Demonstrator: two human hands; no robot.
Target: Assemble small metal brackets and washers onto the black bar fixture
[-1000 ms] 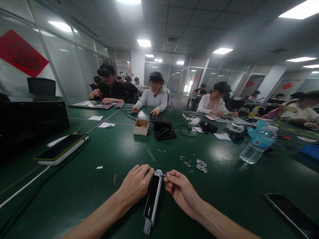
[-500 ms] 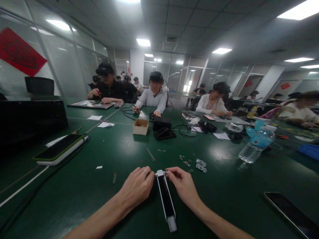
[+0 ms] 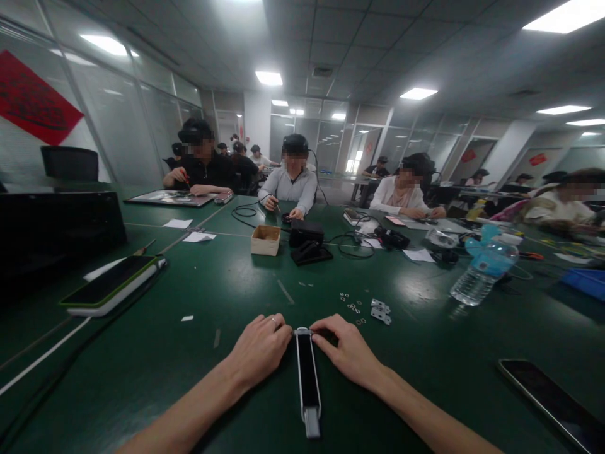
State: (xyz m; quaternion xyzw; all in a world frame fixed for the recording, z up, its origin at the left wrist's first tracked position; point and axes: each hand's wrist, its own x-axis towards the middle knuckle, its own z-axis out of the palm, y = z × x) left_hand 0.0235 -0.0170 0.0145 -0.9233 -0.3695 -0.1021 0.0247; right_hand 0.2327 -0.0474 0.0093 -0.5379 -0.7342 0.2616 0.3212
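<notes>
A narrow white-edged metal frame (image 3: pixel 309 378) with a dark middle lies lengthwise on the green table in front of me. Its near end carries a grey block (image 3: pixel 312 422), and a small metal crosspiece (image 3: pixel 303 331) sits at its far end. My left hand (image 3: pixel 262 348) is closed, fingertips pinched at the crosspiece's left side, with a ring on one finger. From the right, my right hand (image 3: pixel 347 348) pinches the other side with thumb and index finger. The fingers hide both tips of the crosspiece. Beyond my right hand are several small rings (image 3: pixel 352 308) and stacked perforated metal plates (image 3: pixel 380 311).
A water bottle (image 3: pixel 484 274) stands at the right, behind a phone (image 3: pixel 548 400). Another phone (image 3: pixel 113 280) rests on a white block at the left. Farther off are a small box (image 3: pixel 265 241), black devices (image 3: pixel 309 243) and cables. Several people sit across the table.
The frame's near end has swung from left to right, then slightly back, so it now points almost straight at me. Both hands stay at its far end. The view has shifted slightly.
</notes>
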